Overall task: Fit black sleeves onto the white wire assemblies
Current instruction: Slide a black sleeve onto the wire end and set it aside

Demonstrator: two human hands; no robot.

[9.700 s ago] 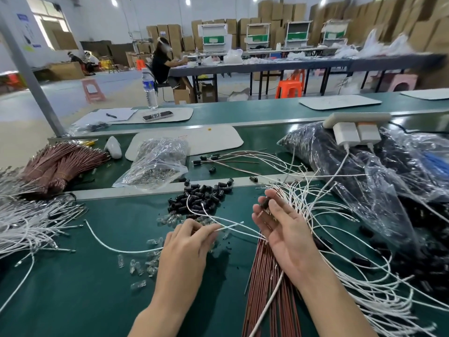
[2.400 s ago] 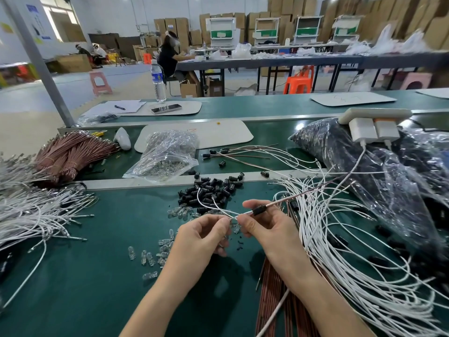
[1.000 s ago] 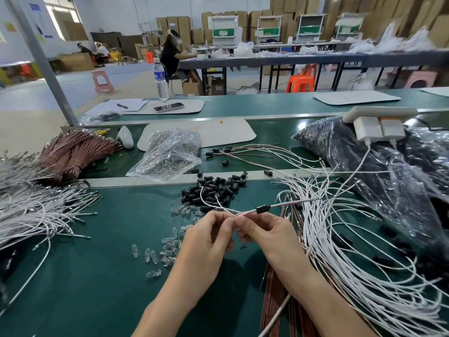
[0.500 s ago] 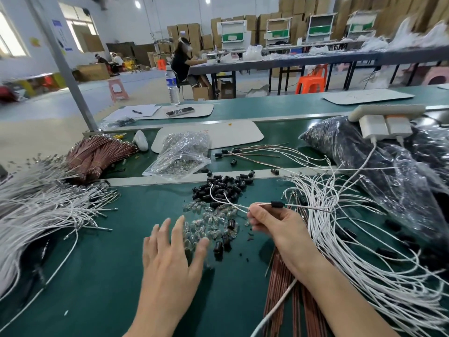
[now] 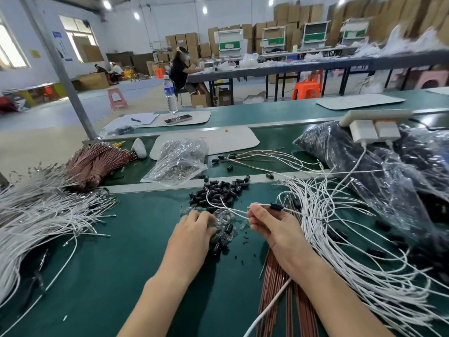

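Observation:
My right hand (image 5: 272, 222) pinches a white wire (image 5: 261, 206) that carries a black sleeve (image 5: 276, 206) just past my fingertips. My left hand (image 5: 193, 231) lies over a small heap of clear glassy parts (image 5: 224, 218) and loose black sleeves, fingers bent down into the heap; whether it holds one is hidden. A pile of black sleeves (image 5: 218, 190) sits just beyond both hands. Loose white wires (image 5: 340, 227) spread to the right, and a bundle of white wires (image 5: 36, 215) lies at the left.
Copper-coloured wires (image 5: 279, 300) lie under my right forearm; another copper bundle (image 5: 94, 161) is at the far left. A clear bag of small parts (image 5: 177, 161) and large bags of black parts (image 5: 376, 171) stand behind. A charger block (image 5: 374, 131) rests on the right bags.
My left hand let go of the wire, swung out to the left with fingers spread, then came back onto the heap of clear parts. My right hand keeps the sleeved wire.

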